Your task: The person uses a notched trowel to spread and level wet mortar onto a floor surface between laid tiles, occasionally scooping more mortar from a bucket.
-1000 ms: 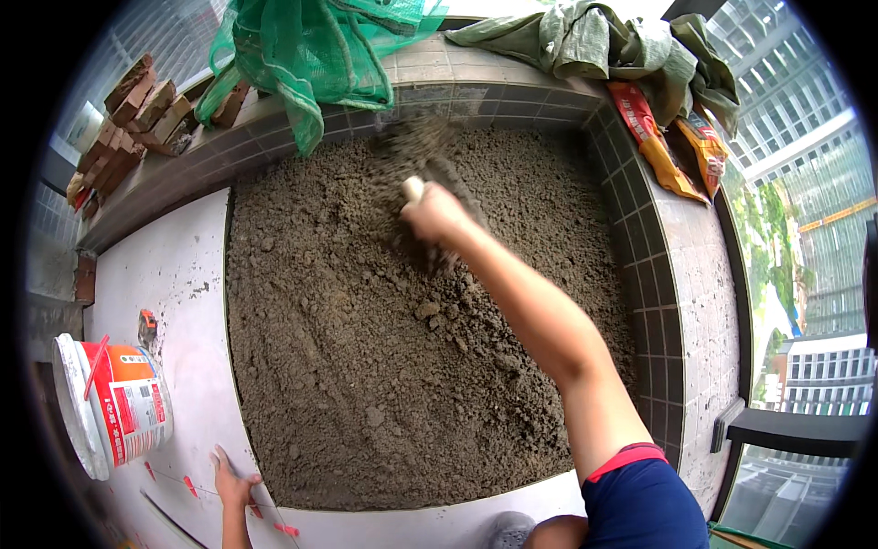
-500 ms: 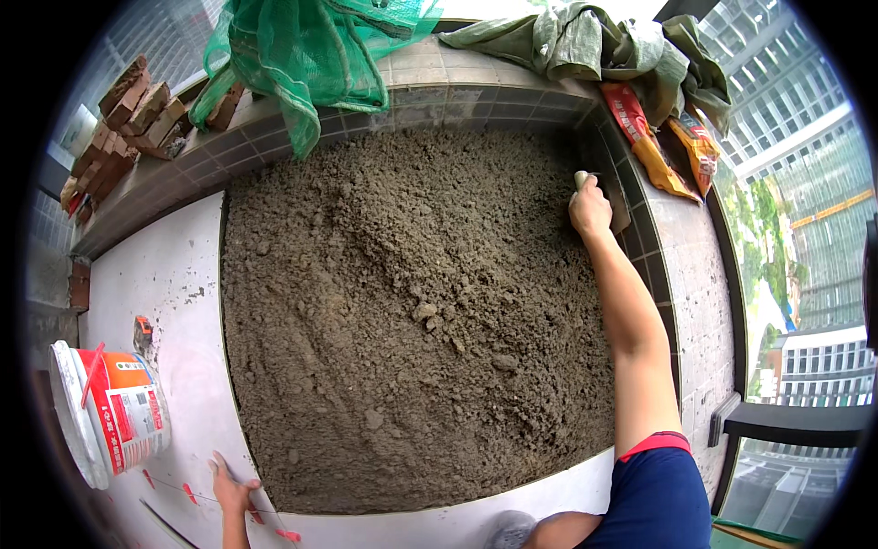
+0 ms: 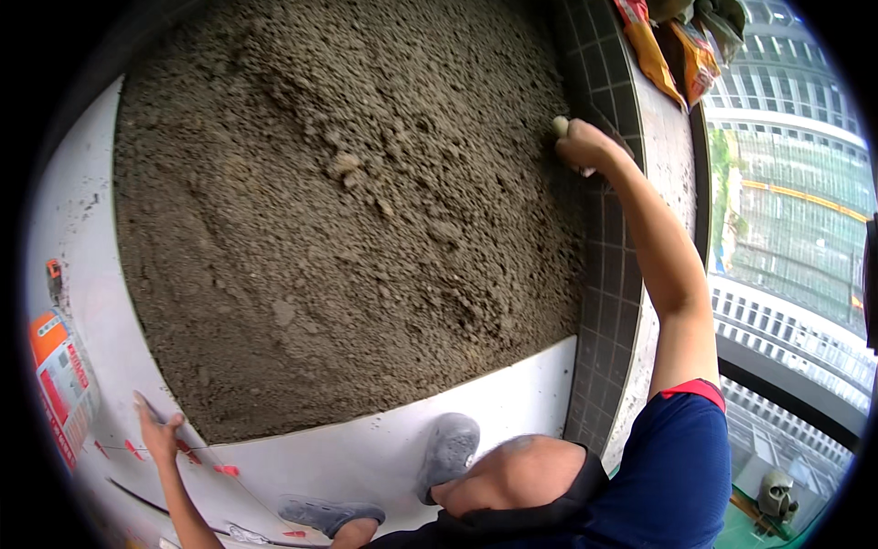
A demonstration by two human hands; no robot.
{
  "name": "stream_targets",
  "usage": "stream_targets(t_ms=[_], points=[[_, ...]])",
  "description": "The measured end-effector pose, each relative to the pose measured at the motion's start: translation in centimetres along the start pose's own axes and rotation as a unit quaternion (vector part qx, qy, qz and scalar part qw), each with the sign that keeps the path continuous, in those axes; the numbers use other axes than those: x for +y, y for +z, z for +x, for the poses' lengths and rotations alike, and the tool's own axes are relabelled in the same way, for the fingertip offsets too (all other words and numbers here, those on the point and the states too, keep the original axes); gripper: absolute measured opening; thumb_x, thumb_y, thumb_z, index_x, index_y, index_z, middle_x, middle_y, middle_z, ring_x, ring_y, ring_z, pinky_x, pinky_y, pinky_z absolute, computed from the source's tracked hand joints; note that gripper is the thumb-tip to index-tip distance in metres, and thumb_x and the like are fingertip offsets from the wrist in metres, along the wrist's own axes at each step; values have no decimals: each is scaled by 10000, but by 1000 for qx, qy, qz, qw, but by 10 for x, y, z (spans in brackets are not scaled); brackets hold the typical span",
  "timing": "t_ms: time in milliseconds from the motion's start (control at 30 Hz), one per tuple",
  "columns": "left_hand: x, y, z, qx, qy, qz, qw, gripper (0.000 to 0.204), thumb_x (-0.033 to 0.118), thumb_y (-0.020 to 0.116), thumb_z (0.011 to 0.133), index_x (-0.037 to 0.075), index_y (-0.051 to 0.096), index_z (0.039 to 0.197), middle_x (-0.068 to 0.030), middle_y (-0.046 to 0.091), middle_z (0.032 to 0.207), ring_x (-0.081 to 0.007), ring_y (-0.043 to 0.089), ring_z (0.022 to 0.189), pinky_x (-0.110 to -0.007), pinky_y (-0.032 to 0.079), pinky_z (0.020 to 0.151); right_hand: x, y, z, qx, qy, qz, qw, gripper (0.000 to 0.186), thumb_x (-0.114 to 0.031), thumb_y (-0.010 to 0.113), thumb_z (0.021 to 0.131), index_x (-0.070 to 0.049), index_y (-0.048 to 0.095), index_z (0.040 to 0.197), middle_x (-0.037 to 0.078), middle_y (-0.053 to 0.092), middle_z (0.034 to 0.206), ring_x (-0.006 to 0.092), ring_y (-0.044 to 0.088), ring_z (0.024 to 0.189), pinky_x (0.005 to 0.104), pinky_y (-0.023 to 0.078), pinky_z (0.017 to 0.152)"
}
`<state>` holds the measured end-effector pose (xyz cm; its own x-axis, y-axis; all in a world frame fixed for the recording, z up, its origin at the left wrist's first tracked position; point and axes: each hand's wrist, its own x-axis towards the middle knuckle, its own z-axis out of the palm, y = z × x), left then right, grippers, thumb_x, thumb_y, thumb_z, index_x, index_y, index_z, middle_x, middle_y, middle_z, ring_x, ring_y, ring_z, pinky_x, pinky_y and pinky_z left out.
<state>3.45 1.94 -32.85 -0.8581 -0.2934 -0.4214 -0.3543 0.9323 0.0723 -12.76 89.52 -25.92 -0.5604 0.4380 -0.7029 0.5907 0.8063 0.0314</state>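
Observation:
My right hand grips the pale handle of a trowel at the right edge of the rough grey-brown mortar bed, beside a dark tiled side wall. The trowel's blade is mostly hidden behind my hand. At lower left, my left hand rests with fingers apart on the edge of a large white tile bordering the mortar. Red clips sit along the tile seam below it.
A bucket and a small orange tool are on the left tile. My grey shoes stand on the near tile. Orange bags lie on the right ledge, beside windows and a dark rail.
My right hand has swept with the trowel from the middle of the mortar to the right wall. My view has tilted down, showing my feet. My left hand stays on the tile.

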Motion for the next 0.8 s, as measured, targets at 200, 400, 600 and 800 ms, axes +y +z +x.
stream_targets(t_ms=[200,400,600,800], points=[[-9,-4,6,11,-9,23,1000,1091,162,825,603,175,230,1517,-275,307,1489,-363,338,1381,-369,295,1113,53,58,-91,-44,16,67,997,216,-140,575,818,76,573,805,129,622,658,229,627,549,350,540,463],[-23,5,18,26,14,24,999,1089,189,834,612,189,229,1517,-294,300,1483,-372,353,1370,-367,301,1109,83,122,-175,-63,28,-20,997,393,-175,557,847,113,425,1078,319,647,907,403,679,795,434,571,669],[-12,7,20,27,11,10,1000,1120,193,849,588,177,225,1518,-301,310,1473,-381,373,1354,-365,312,1106,104,139,-231,71,-38,-65,995,344,-151,556,829,69,440,1066,314,637,881,463,638,853,508,526,766],[-8,0,11,37,-9,37,999,1184,209,881,535,134,220,1515,-306,322,1462,-388,380,1344,-370,330,1099,113,192,-277,224,36,72,971,382,-130,622,821,13,374,1075,315,628,847,493,620,810,549,513,728]])
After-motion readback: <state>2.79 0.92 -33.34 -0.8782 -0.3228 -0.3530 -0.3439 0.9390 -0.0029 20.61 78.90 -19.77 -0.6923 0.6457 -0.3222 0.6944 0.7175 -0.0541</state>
